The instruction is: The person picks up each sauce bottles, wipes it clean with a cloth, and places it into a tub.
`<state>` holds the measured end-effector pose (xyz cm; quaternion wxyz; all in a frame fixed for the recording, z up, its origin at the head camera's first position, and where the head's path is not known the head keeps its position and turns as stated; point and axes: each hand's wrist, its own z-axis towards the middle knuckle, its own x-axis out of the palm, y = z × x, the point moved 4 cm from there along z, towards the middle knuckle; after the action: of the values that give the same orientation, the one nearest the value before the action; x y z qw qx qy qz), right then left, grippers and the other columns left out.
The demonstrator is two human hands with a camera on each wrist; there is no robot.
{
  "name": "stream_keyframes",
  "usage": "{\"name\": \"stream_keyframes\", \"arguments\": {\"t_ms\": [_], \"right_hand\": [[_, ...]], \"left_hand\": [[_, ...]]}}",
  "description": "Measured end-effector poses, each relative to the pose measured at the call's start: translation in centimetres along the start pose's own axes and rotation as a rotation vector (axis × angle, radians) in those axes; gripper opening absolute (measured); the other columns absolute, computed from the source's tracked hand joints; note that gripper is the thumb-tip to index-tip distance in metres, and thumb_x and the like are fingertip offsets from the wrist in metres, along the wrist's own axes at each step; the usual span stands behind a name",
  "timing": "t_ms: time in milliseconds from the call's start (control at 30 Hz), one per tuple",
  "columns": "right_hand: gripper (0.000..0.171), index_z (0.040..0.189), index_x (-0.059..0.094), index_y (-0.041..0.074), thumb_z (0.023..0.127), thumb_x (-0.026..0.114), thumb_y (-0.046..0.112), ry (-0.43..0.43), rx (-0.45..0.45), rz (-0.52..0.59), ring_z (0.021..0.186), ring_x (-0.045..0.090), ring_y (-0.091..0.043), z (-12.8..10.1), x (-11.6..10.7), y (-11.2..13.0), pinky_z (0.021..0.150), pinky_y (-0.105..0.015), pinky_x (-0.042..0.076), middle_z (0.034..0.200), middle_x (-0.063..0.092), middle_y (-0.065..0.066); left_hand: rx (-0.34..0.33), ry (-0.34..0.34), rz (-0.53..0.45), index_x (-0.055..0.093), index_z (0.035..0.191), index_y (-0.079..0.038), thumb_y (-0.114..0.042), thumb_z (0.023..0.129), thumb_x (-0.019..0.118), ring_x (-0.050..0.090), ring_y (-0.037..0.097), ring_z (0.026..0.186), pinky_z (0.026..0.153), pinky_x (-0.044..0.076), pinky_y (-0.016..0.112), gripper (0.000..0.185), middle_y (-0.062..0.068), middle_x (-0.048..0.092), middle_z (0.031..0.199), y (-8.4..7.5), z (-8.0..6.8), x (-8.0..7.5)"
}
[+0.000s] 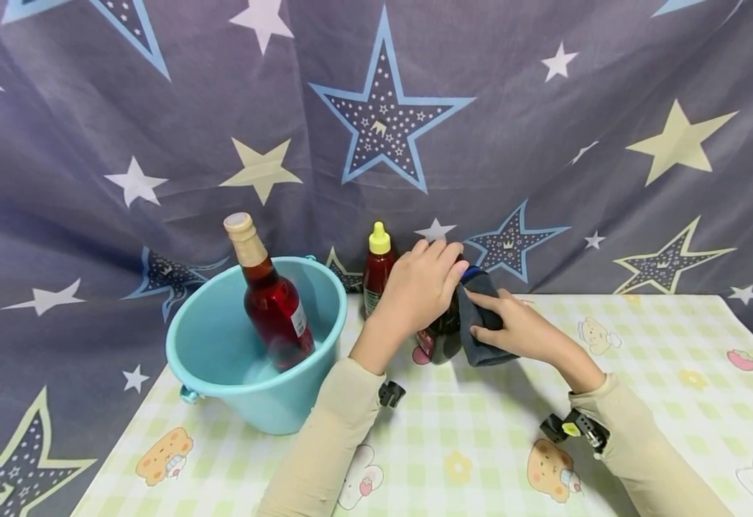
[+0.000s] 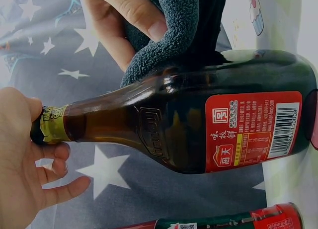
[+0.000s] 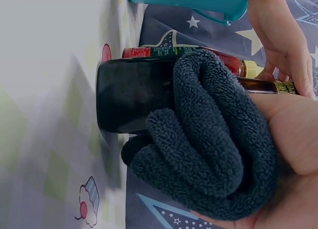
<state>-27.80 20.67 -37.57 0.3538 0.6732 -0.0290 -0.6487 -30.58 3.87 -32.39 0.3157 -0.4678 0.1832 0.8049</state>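
Observation:
A dark glass sauce bottle (image 2: 164,114) with a red label stands upright on the table. My left hand (image 1: 423,278) grips its top at the yellow-wrapped neck (image 2: 53,123), thumb and fingers around it. In my right hand (image 1: 521,327) is a folded dark grey towel (image 3: 213,139), its pile pressed against the bottle's side. The towel covers part of the glass in the right wrist view. Just left of this bottle, partly behind my left hand, stands a red sauce bottle with a yellow nozzle cap (image 1: 379,240).
At the left stands a light blue bucket (image 1: 185,359), with a red-filled glass bottle (image 1: 275,309) leaning inside it. A checked tablecloth (image 1: 454,424) covers the table. Behind it hangs a dark curtain (image 1: 512,86) printed with stars.

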Motion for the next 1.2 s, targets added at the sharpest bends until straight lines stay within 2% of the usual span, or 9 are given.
{"name": "stream_keyframes", "arguments": {"t_ms": [500,633,800,1033,1200], "right_hand": [[0.061,0.151,0.047,0.003,0.096,0.071,0.016,0.013,-0.073,0.141,0.084,0.056,-0.019,0.5,0.1,-1.6,0.074,-0.03,0.051,0.112,0.054,-0.026],[0.062,0.152,0.046,0.005,0.097,0.071,0.018,0.025,-0.095,0.161,0.092,0.055,-0.02,0.6,0.1,-1.9,0.081,-0.032,0.05,0.123,0.055,-0.028],[0.062,0.153,0.046,0.008,0.098,0.07,0.021,0.037,-0.082,0.183,0.101,0.055,-0.022,0.6,0.0,-2.0,0.086,-0.034,0.048,0.134,0.055,-0.027],[0.062,0.151,0.047,0.004,0.097,0.071,0.019,0.036,-0.086,0.185,0.107,0.058,-0.023,0.5,0.1,-2.0,0.09,-0.036,0.048,0.141,0.057,-0.023],[0.058,0.148,0.049,0.006,0.096,0.071,0.019,0.034,-0.112,0.204,0.102,0.058,-0.021,0.6,0.3,-2.1,0.087,-0.033,0.048,0.136,0.06,-0.021]], "left_hand": [[0.002,-0.012,-0.018,0.058,0.135,-0.011,-0.034,0.112,0.036,0.06,0.024,0.104,0.093,0.053,0.033,0.039,0.005,0.066,0.119,-0.1,-0.1,-0.2],[-0.002,-0.01,-0.021,0.058,0.134,-0.011,-0.033,0.112,0.036,0.06,0.024,0.103,0.093,0.053,0.033,0.038,0.005,0.066,0.119,-0.1,-0.1,-0.2],[-0.004,-0.01,-0.021,0.058,0.135,-0.011,-0.033,0.112,0.036,0.06,0.024,0.104,0.094,0.052,0.033,0.039,0.004,0.067,0.119,-0.1,0.0,-0.1],[-0.001,-0.022,-0.024,0.059,0.133,-0.012,-0.034,0.112,0.037,0.059,0.023,0.1,0.091,0.053,0.032,0.038,0.004,0.067,0.117,0.0,-0.1,0.0],[-0.001,-0.022,-0.024,0.059,0.132,-0.012,-0.034,0.112,0.036,0.059,0.023,0.099,0.09,0.053,0.032,0.038,0.003,0.066,0.115,0.0,-0.1,0.1]]}}
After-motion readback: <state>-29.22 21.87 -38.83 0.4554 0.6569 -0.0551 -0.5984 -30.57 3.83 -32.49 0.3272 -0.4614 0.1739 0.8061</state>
